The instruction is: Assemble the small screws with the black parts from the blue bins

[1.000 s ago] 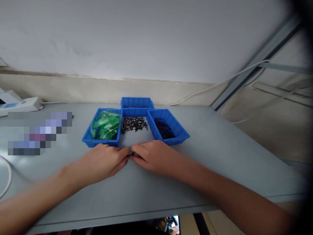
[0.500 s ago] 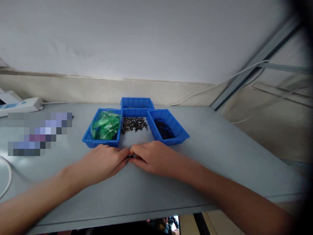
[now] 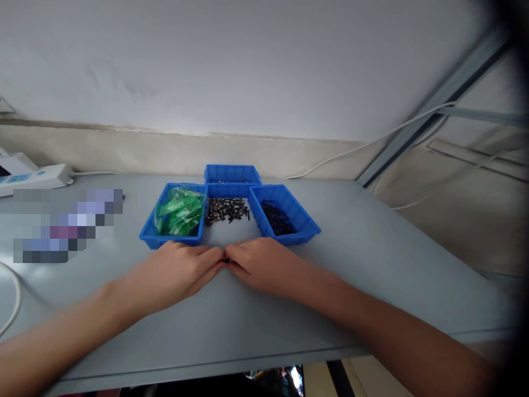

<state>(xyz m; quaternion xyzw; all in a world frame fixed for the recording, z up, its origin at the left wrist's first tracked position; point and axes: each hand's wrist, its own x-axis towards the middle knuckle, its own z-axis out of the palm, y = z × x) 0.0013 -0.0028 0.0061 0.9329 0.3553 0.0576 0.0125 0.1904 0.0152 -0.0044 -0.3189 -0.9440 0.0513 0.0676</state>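
My left hand point(image 3: 177, 273) and my right hand point(image 3: 260, 264) lie side by side on the grey table point(image 3: 355, 264), fingertips meeting. Between them they pinch a small dark part point(image 3: 226, 260), almost hidden by the fingers. Just beyond the hands lies a loose pile of dark screws point(image 3: 227, 210) on the table. Left of the pile a blue tray point(image 3: 146, 234) holds green plastic bags point(image 3: 179, 212). On the right another blue tray point(image 3: 308, 226) holds small dark parts point(image 3: 276, 216). A third blue tray point(image 3: 231, 173) stands behind the pile.
A white power strip point(image 3: 35, 177) lies at the far left near the wall, with a white cable point(image 3: 12, 298) curving along the left edge. Another white cable point(image 3: 372, 142) runs up to a metal frame point(image 3: 438, 91) at the right. The table's front edge is close below my forearms.
The fingertips of both hands have closed together, so the small dark part shows less than before. The hands have hardly shifted otherwise.
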